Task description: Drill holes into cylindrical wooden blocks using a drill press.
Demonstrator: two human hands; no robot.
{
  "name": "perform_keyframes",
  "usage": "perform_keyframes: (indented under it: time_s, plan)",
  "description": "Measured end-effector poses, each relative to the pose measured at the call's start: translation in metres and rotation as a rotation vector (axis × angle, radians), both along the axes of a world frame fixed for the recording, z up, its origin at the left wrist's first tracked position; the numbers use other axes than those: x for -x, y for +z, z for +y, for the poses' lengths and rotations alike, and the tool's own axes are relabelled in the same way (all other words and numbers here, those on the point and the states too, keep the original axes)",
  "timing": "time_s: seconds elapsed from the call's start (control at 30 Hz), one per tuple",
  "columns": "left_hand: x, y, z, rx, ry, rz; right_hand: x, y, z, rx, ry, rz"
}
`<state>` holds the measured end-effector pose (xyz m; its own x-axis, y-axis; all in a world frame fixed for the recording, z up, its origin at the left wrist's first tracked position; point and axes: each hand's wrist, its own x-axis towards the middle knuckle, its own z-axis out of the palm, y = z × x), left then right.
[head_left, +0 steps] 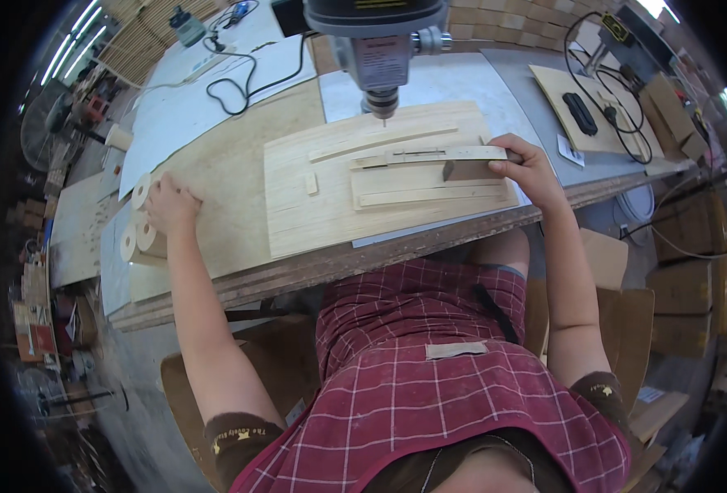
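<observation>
My left hand (173,205) is at the left of the table, its fingers curled over a pale wooden cylinder (141,195) with a hole in its end. Two more such cylinders, one of them this holed roller (129,244), lie against it on the near side. My right hand (524,170) grips the right end of a light wooden strip (454,154) with a darker flat face below; its exact kind I cannot tell. This strip is above a pale board with wooden battens (429,198). Over the board hangs a drill press (380,62), its thin bit (385,123) clear of the wood.
A large thin plywood panel (289,222) lies under the battens, with a small wooden block (311,184) on it. A black cable (248,94) loops across the far left. At the right are a black power adapter (579,113) and more cables. Stacked wood blocks (511,29) stand behind.
</observation>
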<state>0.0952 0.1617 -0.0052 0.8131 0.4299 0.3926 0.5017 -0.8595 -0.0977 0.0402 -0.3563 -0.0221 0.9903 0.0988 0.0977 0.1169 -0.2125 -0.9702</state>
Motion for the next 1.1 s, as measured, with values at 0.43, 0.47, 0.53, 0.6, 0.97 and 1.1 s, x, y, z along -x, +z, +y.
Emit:
perform_keyframes:
  time_s: [0.43, 0.47, 0.53, 0.6, 0.97, 1.1]
  plan:
    - [0.105, -0.037, -0.163, 0.643, -0.905, -0.252, 0.001, 0.004, -0.036, 0.039, 0.093, 0.078]
    - [0.11, -0.04, -0.173, 0.711, -0.938, -0.228, 0.001, 0.003, -0.035, 0.097, 0.082, 0.01]
    - [0.119, -0.044, -0.192, 0.718, -1.004, -0.207, 0.001, 0.002, -0.033, 0.157, 0.077, -0.069]
    - [0.126, -0.047, -0.207, 0.734, -1.061, -0.176, 0.004, 0.001, -0.032, 0.156, 0.04, -0.138]
    - [0.144, -0.048, -0.227, 0.701, -0.98, -0.139, 0.202, -0.079, -0.209, 0.006, -0.876, -0.209]
    - [0.141, -0.047, -0.239, 0.762, -1.074, -0.237, 0.309, -0.158, -0.249, 0.485, -1.407, 0.255]
